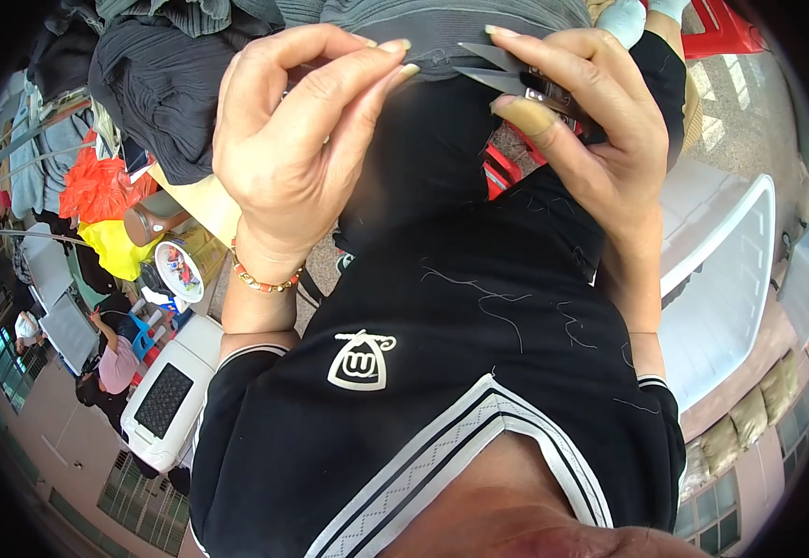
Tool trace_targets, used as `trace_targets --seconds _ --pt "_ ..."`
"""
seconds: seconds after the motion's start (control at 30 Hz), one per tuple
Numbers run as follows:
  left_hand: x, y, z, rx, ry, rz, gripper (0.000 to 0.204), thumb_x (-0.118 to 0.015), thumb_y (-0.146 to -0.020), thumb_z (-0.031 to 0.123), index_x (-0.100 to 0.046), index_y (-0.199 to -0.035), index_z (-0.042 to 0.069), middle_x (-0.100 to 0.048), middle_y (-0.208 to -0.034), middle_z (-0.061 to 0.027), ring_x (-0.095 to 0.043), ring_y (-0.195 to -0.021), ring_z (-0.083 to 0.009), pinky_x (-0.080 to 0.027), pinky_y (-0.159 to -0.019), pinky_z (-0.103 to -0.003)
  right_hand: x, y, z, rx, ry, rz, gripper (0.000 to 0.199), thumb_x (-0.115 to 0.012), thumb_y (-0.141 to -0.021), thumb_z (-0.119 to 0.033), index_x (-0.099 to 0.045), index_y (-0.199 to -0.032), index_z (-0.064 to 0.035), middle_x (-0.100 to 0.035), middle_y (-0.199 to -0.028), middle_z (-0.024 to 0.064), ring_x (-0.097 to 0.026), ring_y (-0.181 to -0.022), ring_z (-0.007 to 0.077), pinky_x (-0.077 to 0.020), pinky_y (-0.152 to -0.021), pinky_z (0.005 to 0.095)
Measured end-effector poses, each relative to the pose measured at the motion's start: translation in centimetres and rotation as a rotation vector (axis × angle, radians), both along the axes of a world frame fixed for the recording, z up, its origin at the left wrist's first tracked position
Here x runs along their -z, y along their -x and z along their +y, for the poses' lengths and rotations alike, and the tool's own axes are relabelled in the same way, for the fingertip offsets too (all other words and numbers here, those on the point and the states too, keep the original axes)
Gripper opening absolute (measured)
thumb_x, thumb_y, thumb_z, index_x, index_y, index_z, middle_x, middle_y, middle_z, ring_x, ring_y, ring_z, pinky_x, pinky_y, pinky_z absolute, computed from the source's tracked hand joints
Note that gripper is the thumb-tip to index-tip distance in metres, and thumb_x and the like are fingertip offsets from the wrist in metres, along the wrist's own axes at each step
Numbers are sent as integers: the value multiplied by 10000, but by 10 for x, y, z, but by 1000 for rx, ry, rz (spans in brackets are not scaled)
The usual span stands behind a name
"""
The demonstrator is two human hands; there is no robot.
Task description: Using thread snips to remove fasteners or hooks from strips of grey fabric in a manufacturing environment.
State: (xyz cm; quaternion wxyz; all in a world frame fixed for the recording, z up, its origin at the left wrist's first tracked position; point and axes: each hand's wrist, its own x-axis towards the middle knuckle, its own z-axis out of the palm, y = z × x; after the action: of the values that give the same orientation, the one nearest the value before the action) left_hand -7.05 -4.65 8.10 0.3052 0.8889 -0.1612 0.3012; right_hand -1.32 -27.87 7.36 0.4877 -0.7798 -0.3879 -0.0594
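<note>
My right hand (600,116) is closed round a pair of thread snips (544,91), their two pointed blades apart and aimed left. Facing it, my left hand (297,121) has its thumb and fingertips pinched together. Whatever lies in that pinch is too fine to make out. Beyond both hands, a grey ribbed knit garment (441,37) is spread over my lap, and the snips' blades are near its edge. More dark grey knit garments (158,88) are heaped to the left of my left hand.
To the right stands a white plastic crate (748,279); a red plastic stool (721,33) shows at far right. On the left are a red plastic bag (106,181), a yellow bag (118,246), a brown-lidded jar (148,223) and a white tub (181,270). Another person (116,358) sits farther left.
</note>
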Motion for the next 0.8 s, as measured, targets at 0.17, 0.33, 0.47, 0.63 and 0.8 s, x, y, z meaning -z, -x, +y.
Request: trace_targets --seconds 0.17,0.33,0.47,0.63,0.8 --pt "5 -1 3 36 35 -43 212 -813 -735 21 -758 -935 66 -685 -907 -56 -636 -815 -204 -491 -723 -300 -4 1 5 -4 26 -22 450 -815 -752 -39 -727 -1193 -18 -588 -930 55 -553 -782 136 -433 -667 240" --pt "1 3 -2 24 48 -31 175 -793 -757 37 -727 -918 59 -687 -915 -65 -630 -825 -221 -475 -750 -319 -6 -1 5 -41 45 -52 448 -820 -746 -44 -735 -1186 -26 -568 -911 41 -529 -747 118 -407 -623 242" --pt "0 3 -4 29 56 -35 172 -788 -753 35 -720 -909 57 -685 -916 -69 -628 -825 -226 -472 -749 -322 -7 1 9 -36 26 -64 445 -821 -746 -40 -737 -1183 -26 -562 -908 35 -525 -738 111 -400 -614 237" --pt "1 4 -3 38 60 -20 165 -779 -757 28 -721 -908 58 -682 -913 -74 -628 -828 -232 -473 -743 -318 -5 0 9 -17 41 -54 405 -818 -752 -38 -748 -1150 -15 -578 -891 43 -534 -736 112 -409 -612 234" --pt "-4 11 0 71 213 147 78 -666 -909 -23 -667 -986 -18 -625 -1059 -130 -625 -973 -188 -482 -887 -286 -6 -7 3 -33 60 -106 396 -818 -753 -46 -748 -1141 -5 -600 -901 51 -552 -750 118 -420 -621 233"
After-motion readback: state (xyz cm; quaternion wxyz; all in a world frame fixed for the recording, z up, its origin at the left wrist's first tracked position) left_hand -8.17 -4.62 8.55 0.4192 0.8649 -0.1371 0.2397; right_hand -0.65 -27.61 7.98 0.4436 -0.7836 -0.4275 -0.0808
